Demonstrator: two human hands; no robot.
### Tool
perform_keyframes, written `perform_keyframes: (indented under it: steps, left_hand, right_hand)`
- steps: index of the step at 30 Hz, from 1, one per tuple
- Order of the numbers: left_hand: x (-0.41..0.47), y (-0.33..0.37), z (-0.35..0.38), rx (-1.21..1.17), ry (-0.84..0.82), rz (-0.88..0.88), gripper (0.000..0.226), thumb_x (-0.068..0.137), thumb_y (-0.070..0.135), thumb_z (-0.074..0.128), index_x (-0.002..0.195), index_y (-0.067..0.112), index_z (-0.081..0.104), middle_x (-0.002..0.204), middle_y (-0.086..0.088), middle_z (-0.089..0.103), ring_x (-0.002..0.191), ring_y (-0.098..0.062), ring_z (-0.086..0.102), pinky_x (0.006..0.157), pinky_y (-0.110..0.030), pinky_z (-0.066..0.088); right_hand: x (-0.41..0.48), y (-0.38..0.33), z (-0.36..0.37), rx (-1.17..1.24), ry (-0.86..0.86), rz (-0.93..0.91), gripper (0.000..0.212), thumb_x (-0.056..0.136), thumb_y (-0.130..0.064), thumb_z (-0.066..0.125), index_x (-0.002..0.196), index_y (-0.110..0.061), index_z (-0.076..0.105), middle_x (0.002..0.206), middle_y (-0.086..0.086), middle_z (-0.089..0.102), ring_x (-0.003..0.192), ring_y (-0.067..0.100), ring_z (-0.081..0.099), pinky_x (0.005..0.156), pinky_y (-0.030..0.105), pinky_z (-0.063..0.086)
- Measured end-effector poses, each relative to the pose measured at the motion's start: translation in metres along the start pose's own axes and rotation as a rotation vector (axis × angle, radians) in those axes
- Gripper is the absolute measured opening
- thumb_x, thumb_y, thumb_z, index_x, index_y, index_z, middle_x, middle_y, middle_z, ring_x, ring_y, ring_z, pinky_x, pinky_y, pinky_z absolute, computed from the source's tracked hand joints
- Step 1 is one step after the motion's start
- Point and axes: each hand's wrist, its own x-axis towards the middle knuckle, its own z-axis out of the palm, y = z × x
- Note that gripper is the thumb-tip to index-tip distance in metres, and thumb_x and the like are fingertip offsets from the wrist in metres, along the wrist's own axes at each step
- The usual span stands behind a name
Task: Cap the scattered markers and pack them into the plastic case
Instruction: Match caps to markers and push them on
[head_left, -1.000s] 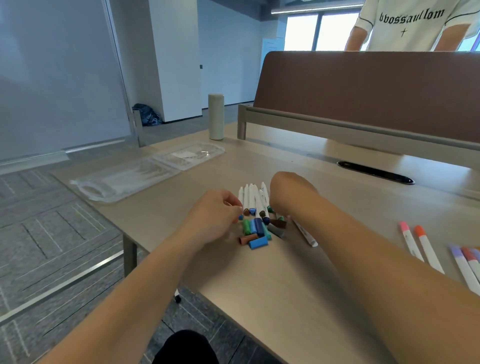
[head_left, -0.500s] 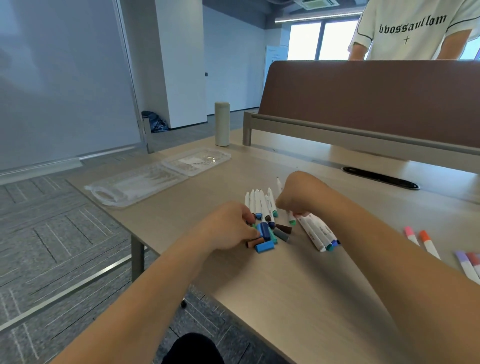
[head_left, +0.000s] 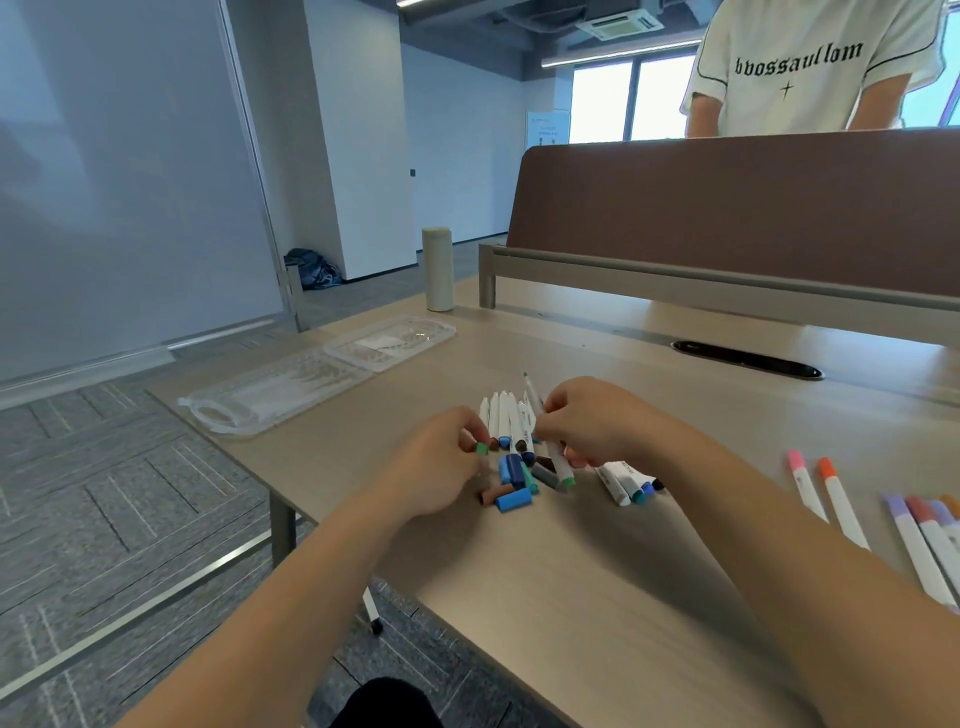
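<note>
My left hand (head_left: 441, 462) pinches a small green cap (head_left: 482, 449) between its fingertips. My right hand (head_left: 592, 421) grips a white marker (head_left: 558, 465) held at a slant, its green end low and its thin tip pointing up and away. Between the hands lie several uncapped white markers (head_left: 501, 418) side by side, with loose caps (head_left: 511, 483) in blue, brown, teal and grey in front of them. A few capped markers (head_left: 626, 483) lie just right of the pile. The clear plastic case (head_left: 311, 379) lies open at the table's far left.
More capped markers in pink, orange and purple (head_left: 831, 493) lie at the right. A tall pale bottle (head_left: 438, 270) stands behind the case. A brown divider panel (head_left: 727, 208) closes the far side, with a person standing beyond it. The table edge (head_left: 322, 519) runs near my left forearm.
My right hand has lifted one white marker out of the row and tilted it. My left hand has picked a green cap from the pile and raised it.
</note>
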Motion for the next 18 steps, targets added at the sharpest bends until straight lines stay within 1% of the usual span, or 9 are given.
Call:
perform_keyframes:
  steps: [1, 3, 4, 6, 7, 9, 12, 15, 18]
  left_hand:
    - [0.000, -0.002, 0.000, -0.096, 0.026, -0.017, 0.015, 0.091, 0.013, 0.064, 0.101, 0.025, 0.061, 0.092, 0.006, 0.062, 0.081, -0.010, 0.056, 0.064, -0.021, 0.039]
    - [0.000, -0.004, -0.001, -0.327, 0.063, -0.052, 0.015, 0.091, 0.009, 0.063, 0.095, 0.023, 0.065, 0.084, 0.004, 0.067, 0.073, -0.012, 0.056, 0.064, -0.024, 0.041]
    - [-0.001, -0.005, -0.003, -0.417, 0.072, -0.072, 0.016, 0.092, 0.006, 0.062, 0.094, 0.022, 0.066, 0.082, 0.002, 0.068, 0.069, -0.013, 0.055, 0.065, -0.026, 0.043]
    - [-0.003, -0.004, -0.007, -0.548, 0.071, -0.108, 0.017, 0.095, 0.002, 0.058, 0.098, 0.016, 0.066, 0.087, -0.005, 0.070, 0.068, -0.016, 0.058, 0.063, -0.031, 0.048]
    - [-0.003, -0.002, -0.010, -0.579, 0.064, -0.119, 0.016, 0.096, 0.002, 0.057, 0.103, 0.014, 0.065, 0.091, -0.008, 0.070, 0.069, -0.017, 0.061, 0.062, -0.030, 0.051]
    - [-0.004, 0.002, -0.013, -0.596, 0.070, -0.132, 0.015, 0.095, 0.002, 0.058, 0.108, 0.010, 0.061, 0.094, -0.012, 0.071, 0.070, -0.019, 0.062, 0.061, -0.027, 0.053]
    - [-0.002, 0.006, -0.015, -0.617, 0.099, -0.137, 0.011, 0.094, 0.001, 0.059, 0.104, 0.003, 0.063, 0.088, -0.012, 0.072, 0.069, -0.019, 0.058, 0.059, -0.024, 0.052]
    - [-0.002, 0.009, -0.015, -0.654, 0.105, -0.138, 0.010, 0.094, 0.000, 0.059, 0.099, 0.004, 0.067, 0.085, -0.012, 0.071, 0.070, -0.020, 0.055, 0.063, -0.027, 0.049]
    - [-0.003, 0.010, -0.014, -0.669, 0.094, -0.127, 0.011, 0.094, 0.000, 0.058, 0.100, 0.003, 0.067, 0.082, -0.010, 0.069, 0.065, -0.015, 0.050, 0.060, -0.025, 0.043]
  right_hand:
    - [0.000, -0.001, -0.001, -0.006, -0.005, -0.016, 0.020, 0.094, -0.024, 0.059, 0.102, -0.008, 0.067, 0.096, 0.013, 0.069, 0.074, 0.020, 0.064, 0.079, 0.035, 0.059]
    - [-0.002, -0.003, -0.002, -0.013, -0.021, -0.047, 0.017, 0.093, -0.024, 0.060, 0.102, -0.011, 0.066, 0.096, 0.010, 0.068, 0.073, 0.018, 0.063, 0.079, 0.034, 0.058]
    - [-0.003, -0.005, -0.002, -0.024, -0.036, -0.063, 0.017, 0.093, -0.024, 0.061, 0.102, -0.012, 0.066, 0.098, 0.010, 0.068, 0.074, 0.018, 0.062, 0.079, 0.034, 0.058]
    - [-0.005, -0.006, -0.003, -0.058, -0.069, -0.098, 0.020, 0.094, -0.026, 0.061, 0.108, -0.013, 0.068, 0.102, 0.009, 0.068, 0.081, 0.021, 0.063, 0.082, 0.035, 0.057]
    - [-0.006, -0.007, -0.004, -0.076, -0.083, -0.114, 0.023, 0.094, -0.027, 0.062, 0.111, -0.013, 0.069, 0.104, 0.008, 0.068, 0.086, 0.022, 0.064, 0.083, 0.035, 0.057]
    - [-0.008, -0.008, -0.005, -0.101, -0.097, -0.139, 0.026, 0.094, -0.028, 0.062, 0.114, -0.014, 0.070, 0.105, 0.006, 0.067, 0.088, 0.020, 0.062, 0.085, 0.033, 0.055]
    - [-0.008, -0.008, -0.008, -0.136, -0.113, -0.148, 0.027, 0.093, -0.027, 0.063, 0.115, -0.015, 0.072, 0.105, 0.003, 0.068, 0.089, 0.019, 0.062, 0.085, 0.032, 0.055]
    - [-0.010, -0.007, -0.010, -0.168, -0.157, -0.139, 0.027, 0.093, -0.026, 0.063, 0.117, -0.016, 0.071, 0.107, 0.002, 0.068, 0.087, 0.016, 0.059, 0.074, 0.024, 0.051]
    - [-0.010, -0.006, -0.011, -0.187, -0.179, -0.139, 0.029, 0.093, -0.027, 0.064, 0.119, -0.018, 0.071, 0.109, 0.001, 0.067, 0.088, 0.016, 0.060, 0.068, 0.020, 0.047]
